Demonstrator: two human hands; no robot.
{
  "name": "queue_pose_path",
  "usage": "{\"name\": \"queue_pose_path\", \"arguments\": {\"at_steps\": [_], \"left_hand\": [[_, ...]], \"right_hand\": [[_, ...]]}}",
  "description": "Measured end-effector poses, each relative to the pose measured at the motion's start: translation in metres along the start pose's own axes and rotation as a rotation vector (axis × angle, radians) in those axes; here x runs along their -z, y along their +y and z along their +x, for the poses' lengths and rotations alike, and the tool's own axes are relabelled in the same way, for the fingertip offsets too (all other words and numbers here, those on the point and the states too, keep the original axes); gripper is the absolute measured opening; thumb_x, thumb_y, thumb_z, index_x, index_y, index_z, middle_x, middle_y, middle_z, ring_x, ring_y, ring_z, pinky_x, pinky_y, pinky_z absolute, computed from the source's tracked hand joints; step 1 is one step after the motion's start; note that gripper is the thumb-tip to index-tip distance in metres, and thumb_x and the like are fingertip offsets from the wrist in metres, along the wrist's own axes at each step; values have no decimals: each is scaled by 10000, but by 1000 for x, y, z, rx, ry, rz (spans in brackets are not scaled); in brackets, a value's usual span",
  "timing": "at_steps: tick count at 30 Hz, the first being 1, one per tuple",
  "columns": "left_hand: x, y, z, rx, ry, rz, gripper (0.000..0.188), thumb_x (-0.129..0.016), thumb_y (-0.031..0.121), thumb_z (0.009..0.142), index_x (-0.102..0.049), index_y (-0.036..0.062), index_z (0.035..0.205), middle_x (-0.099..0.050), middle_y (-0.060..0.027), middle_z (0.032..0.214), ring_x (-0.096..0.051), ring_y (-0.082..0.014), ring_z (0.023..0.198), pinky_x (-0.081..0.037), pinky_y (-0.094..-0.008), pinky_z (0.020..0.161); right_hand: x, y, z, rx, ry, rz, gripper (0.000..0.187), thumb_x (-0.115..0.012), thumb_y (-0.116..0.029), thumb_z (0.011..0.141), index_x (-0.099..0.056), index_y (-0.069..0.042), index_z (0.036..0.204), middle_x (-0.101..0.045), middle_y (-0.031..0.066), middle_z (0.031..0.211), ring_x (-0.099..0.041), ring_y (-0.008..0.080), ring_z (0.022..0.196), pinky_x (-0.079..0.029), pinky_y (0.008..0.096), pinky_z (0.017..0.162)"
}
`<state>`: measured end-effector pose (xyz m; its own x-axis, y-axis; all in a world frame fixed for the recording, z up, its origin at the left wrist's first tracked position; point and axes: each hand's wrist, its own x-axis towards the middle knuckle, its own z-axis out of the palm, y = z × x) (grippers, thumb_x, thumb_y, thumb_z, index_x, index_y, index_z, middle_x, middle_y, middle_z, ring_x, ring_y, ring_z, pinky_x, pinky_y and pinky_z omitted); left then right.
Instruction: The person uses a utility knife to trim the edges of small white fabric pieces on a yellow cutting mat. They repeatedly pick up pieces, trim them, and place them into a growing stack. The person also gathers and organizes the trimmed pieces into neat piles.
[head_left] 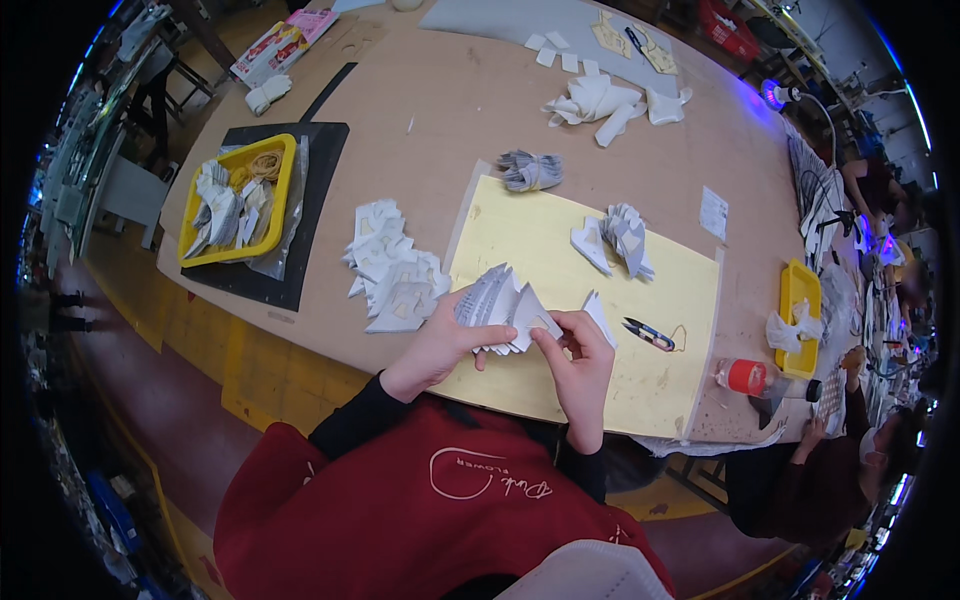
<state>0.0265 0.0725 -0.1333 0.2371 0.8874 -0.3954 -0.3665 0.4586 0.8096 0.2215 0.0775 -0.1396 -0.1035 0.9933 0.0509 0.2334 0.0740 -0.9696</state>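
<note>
A fanned stack of white cut pieces point(490, 299) is gripped in my left hand point(446, 338), its thumb pressed across the front. My right hand point(577, 365) pinches one piece point(537, 318) at the right end of that fan between thumb and fingers. Just beyond the right hand, another white piece point(599, 312) shows partly behind the fingers. Left of my left hand lies a loose heap of similar white pieces point(395, 270). Farther off on the yellow sheet point(520, 225) sit a small group of pieces point(627, 240) and a bundle tied round its middle point(531, 171).
Thread snips point(649, 334) lie right of my hands. A bottle with a red label point(745, 377) rests on its side near a yellow tray point(798, 300). Another yellow basket point(284, 190) stands left on a black board point(322, 165). A person point(830, 480) sits at the right.
</note>
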Motion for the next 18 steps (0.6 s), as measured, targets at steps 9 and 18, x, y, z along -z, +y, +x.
{"name": "queue_pose_path", "arguments": {"at_steps": [9, 18], "left_hand": [[-4, -1, 0, -13, 66, -133, 588, -735, 84, 838, -469, -5, 1354, -632, -70, 1105, -655, -142, 911, -577, -257, 586], [-5, -7, 4, -51, 63, 2, 576, -750, 71, 822, -477, -12, 1322, -646, -65, 1047, -653, -123, 833, -533, -241, 482]], "right_hand": [[5, 8, -5, -163, 26, 603, 100, -668, 6, 901, -608, 18, 980, -608, 2, 900, -554, 72, 843, -434, 220, 806], [-9, 9, -8, -212, 36, 521, 188, -668, -16, 903, -600, 24, 1074, -624, 22, 955, -563, 64, 837, -436, 202, 750]]}}
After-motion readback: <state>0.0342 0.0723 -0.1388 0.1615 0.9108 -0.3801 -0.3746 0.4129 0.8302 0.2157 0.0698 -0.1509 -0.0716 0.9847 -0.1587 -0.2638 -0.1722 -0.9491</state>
